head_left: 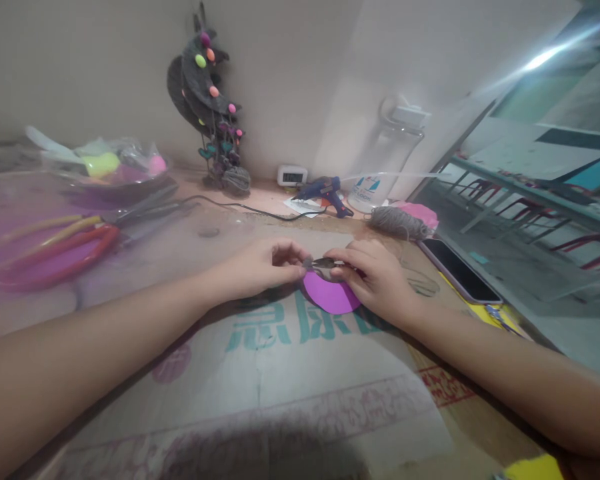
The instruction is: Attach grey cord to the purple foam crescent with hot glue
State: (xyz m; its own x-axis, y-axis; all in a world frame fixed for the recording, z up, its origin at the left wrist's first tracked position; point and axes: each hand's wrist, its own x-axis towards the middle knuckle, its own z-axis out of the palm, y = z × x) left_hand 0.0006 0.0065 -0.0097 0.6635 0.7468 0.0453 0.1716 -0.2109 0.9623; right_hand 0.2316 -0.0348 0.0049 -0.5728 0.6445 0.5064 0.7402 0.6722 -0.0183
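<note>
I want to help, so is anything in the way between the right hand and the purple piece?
Nothing visible blocks the right hand: it overlaps the purple piece in this view. A small dark item, too unclear to name, sits at the piece's upper edge, between that hand and the left hand.

Bare forearms [135, 337] are slanting inward; the left hand [265, 267] and right hand [380, 275] are pinching close together, fingers curling.

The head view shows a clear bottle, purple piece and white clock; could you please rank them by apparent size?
Largest to smallest:
1. Clear bottle
2. Purple piece, partly hidden
3. White clock
</note>
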